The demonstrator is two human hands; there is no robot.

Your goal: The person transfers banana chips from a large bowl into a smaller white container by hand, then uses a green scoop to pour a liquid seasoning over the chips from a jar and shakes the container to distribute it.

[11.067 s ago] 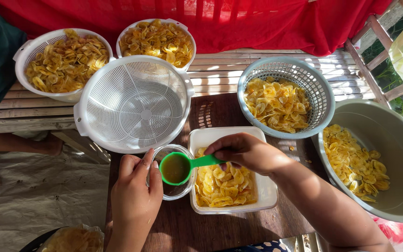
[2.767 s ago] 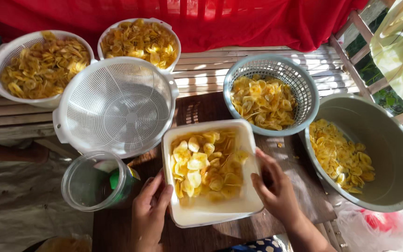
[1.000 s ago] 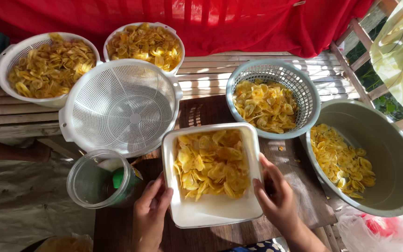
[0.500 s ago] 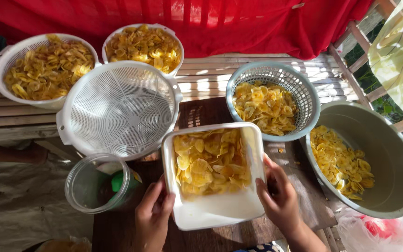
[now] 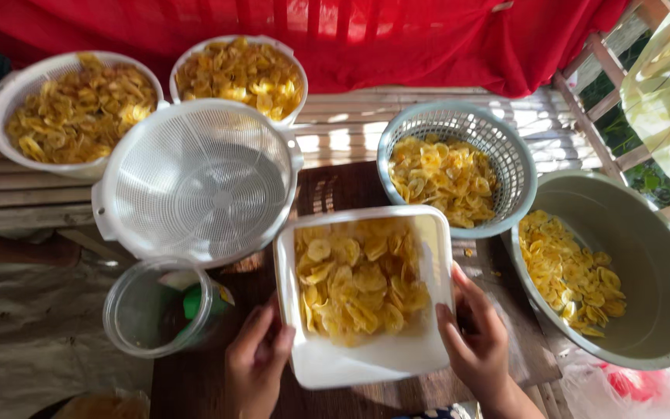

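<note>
- We grip the white rectangular plastic tub [image 5: 366, 365] between both hands, left hand [image 5: 256, 365] and right hand [image 5: 478, 341] pressing its sides, fingers close together.
- Thin, wavy yellow chips [image 5: 358, 283] fill it, heaped away from our fingertips.
- A clear round plastic cup [image 5: 157, 310] lies beside our left fingers.

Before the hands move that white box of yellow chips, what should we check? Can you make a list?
1. Both hands on the box: ok. The left hand and right hand grip opposite sides of the white tub.
2. Box level: not ok. It tilts, and the chips have slid toward its far end.
3. Chips staying inside: ok. None are over its rim.
4. Empty white strainer apart from the tub: cannot tell; their rims look very close.
5. Clear cup beside the left hand: not ok. It lies on its side.
6. Grey basket of chips close behind: ok. It stands upright.
</note>
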